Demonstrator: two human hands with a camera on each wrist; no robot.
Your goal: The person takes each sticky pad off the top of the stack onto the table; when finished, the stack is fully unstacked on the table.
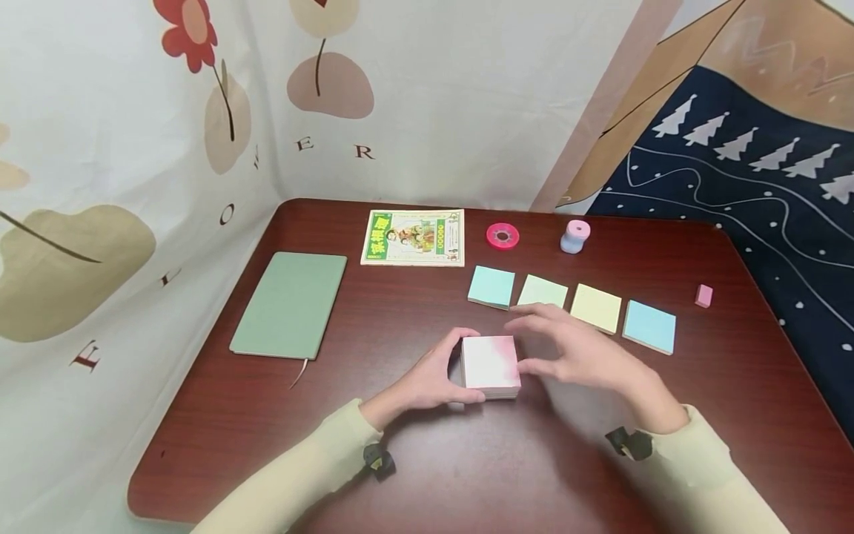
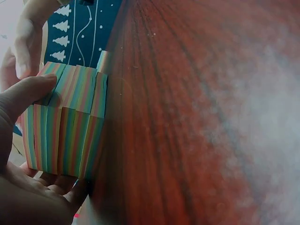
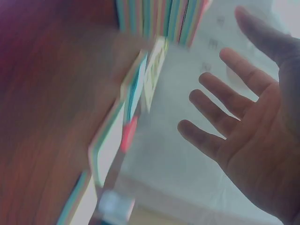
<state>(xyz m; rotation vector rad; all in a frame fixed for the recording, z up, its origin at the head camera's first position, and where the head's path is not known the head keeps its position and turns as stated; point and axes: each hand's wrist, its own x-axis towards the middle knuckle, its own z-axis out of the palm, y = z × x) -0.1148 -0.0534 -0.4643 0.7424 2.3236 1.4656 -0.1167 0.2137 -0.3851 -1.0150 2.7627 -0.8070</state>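
A stack of sticky note pads [image 1: 490,362], pink and white on top, stands on the table. Striped, many-coloured edges of several pads show on the stack [image 2: 65,136] in the left wrist view. My left hand [image 1: 432,377] grips it from the left, thumb along the near side and fingers around the far side. To its right is my right hand [image 1: 577,345], fingers spread, thumb tip right by the stack's right edge. The right wrist view shows that hand [image 3: 253,117] with straight, parted fingers and nothing in the palm.
Behind the stack runs a row of sticky pads: teal [image 1: 491,286], pale green [image 1: 543,291], yellow [image 1: 596,308] and blue [image 1: 649,326]. A green notebook [image 1: 290,304] lies left. Farther back are a booklet [image 1: 414,237], a red ring [image 1: 502,236], a pink-and-blue spool [image 1: 575,236] and a pink eraser [image 1: 703,295].
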